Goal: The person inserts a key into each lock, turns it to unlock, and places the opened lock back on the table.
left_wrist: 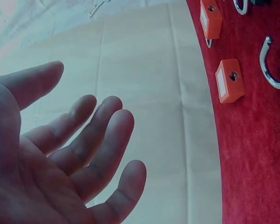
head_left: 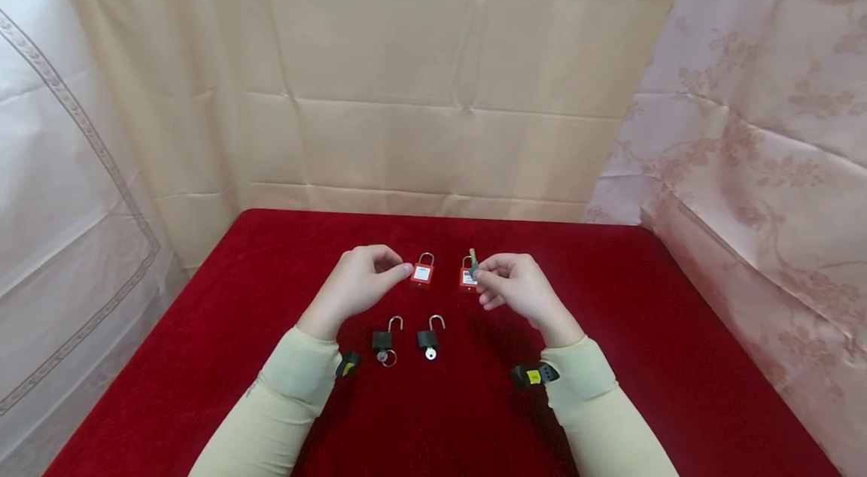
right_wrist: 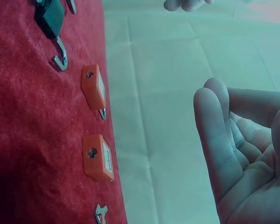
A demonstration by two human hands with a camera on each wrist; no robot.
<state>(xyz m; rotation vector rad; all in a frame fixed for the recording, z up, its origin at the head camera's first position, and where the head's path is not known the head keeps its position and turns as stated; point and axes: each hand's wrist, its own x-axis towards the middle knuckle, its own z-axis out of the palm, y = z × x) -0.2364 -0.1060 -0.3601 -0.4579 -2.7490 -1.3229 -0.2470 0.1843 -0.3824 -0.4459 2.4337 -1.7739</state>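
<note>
My right hand (head_left: 518,285) pinches a small key (head_left: 473,263) with a green head and a brass-coloured end pointing up, in front of the right red padlock (head_left: 467,283). In the right wrist view the thumb and fingertips meet, and the key is mostly hidden. My left hand (left_wrist: 84,154) is relaxed with nothing in it, its fingers spread and slightly bent. From the head, its thumb appears beside the left red padlock (head_left: 421,274). Both red padlocks carry white labels, and keyholes show in their bottoms.
Nearer on the red cloth (head_left: 271,296) lie two black padlocks, left (head_left: 382,341) and right (head_left: 427,339), with raised shackles and keys inserted; a ring hangs from the left one. A silver key (right_wrist: 101,213) lies near the right red padlock. A beige curtain (head_left: 379,71) hangs behind.
</note>
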